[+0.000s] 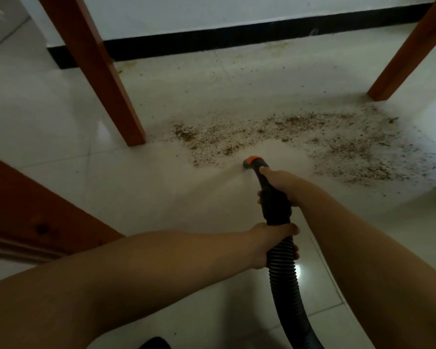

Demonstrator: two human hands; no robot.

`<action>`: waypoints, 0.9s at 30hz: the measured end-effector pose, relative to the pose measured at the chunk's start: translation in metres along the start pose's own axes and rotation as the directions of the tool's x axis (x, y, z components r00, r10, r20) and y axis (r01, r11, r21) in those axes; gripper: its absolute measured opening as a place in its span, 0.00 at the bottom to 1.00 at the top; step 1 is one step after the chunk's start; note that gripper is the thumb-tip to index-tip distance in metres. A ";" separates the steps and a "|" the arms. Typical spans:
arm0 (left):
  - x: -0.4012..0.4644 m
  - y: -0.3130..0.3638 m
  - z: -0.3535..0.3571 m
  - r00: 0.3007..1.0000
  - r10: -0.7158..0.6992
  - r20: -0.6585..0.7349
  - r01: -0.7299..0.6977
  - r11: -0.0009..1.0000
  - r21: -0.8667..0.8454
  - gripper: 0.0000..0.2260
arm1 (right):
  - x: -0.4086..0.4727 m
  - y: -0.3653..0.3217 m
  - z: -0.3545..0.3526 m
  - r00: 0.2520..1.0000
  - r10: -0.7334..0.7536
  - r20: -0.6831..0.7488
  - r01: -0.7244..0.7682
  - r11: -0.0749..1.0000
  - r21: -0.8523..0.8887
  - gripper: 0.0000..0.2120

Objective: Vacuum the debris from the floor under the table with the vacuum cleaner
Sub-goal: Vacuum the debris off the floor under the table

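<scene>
While both hands are gripping the hose, right hand (pixel 280 183) forward, left hand (pixel 275 244) behind, I'm sucking debris (pixel 300 137) with nozzle (pixel 251 162) on floor (pixel 136 187) under the bench; next sweeping right.

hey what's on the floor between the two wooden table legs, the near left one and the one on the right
In the head view, brown debris is strewn across the tile floor between the left table leg and the right table leg, thickest just beyond the nozzle.

view: our head, looking forward and down | near: both forearms, lower frame | far: wall (pixel 212 13), top
</scene>
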State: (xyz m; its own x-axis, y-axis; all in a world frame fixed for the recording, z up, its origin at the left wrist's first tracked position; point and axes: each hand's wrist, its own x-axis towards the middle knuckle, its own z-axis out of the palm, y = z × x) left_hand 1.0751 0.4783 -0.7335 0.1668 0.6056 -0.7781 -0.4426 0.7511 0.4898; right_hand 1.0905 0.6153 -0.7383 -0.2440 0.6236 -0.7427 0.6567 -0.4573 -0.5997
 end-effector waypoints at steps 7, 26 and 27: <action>-0.014 -0.009 -0.040 0.993 0.044 -0.105 -0.055 0.992 -0.110 0.07 | 0.007 -0.018 0.057 0.994 -0.038 0.103 0.047 0.995 -0.088 0.29; -0.002 -0.010 -0.030 0.979 0.084 -0.183 -0.105 0.989 -0.106 0.06 | 0.026 -0.009 0.049 0.993 -0.091 0.073 0.094 0.995 -0.035 0.27; 0.002 -0.006 -0.024 0.980 0.086 -0.177 -0.104 0.990 -0.094 0.06 | 0.029 -0.007 0.038 0.995 -0.087 0.048 0.088 0.996 -0.014 0.27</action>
State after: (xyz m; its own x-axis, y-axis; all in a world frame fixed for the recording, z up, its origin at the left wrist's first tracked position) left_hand 1.0569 0.4687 -0.7476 -0.0304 0.6122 -0.7901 -0.5388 0.6558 0.5288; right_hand 1.0516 0.6122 -0.7665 -0.3343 0.6302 -0.7008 0.6425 -0.3916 -0.6587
